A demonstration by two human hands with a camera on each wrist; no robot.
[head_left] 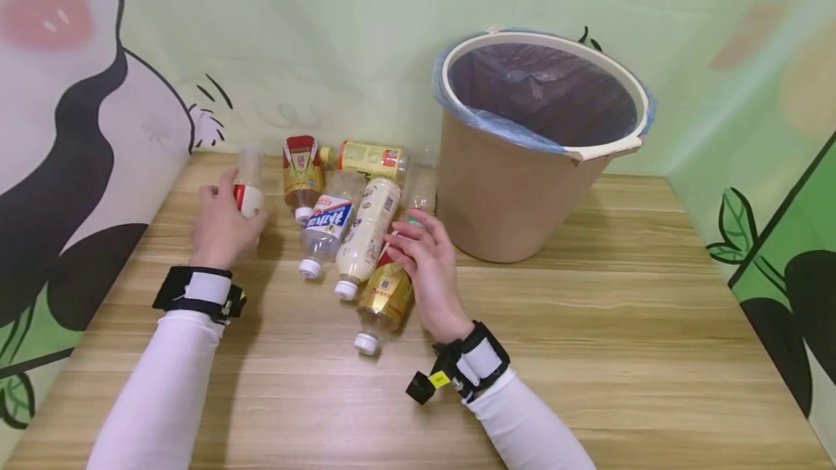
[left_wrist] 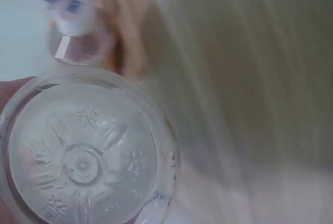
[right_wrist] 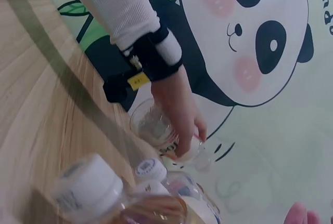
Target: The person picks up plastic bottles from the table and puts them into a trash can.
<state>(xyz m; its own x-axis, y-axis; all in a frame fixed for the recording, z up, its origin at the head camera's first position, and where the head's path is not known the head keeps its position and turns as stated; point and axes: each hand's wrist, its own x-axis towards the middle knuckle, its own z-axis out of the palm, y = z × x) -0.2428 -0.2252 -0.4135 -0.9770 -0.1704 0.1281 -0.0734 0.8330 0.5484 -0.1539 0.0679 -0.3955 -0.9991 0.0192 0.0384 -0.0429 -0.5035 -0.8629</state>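
Note:
My left hand point(head_left: 225, 223) grips a clear plastic bottle point(head_left: 250, 194) with a red and white label, at the left of the group. The embossed round base of that bottle point(left_wrist: 83, 146) fills the lower left of the left wrist view. My right hand point(head_left: 434, 274), fingers loosely bent, is over the upper part of a gold-labelled bottle point(head_left: 387, 296) with a white cap. Beside that one lies a cream-coloured bottle point(head_left: 369, 231). Only the fingertips point(right_wrist: 297, 214) of the right hand show in the right wrist view.
A tan bin point(head_left: 503, 201) lined with a blue bag stands at the back right. Other bottles lie near it: a blue-labelled one point(head_left: 326, 220), a red and gold one point(head_left: 302, 172), a yellow-labelled one point(head_left: 372, 158) and a clear one point(head_left: 421, 183). Printed cloth walls enclose the wooden table point(head_left: 588, 354).

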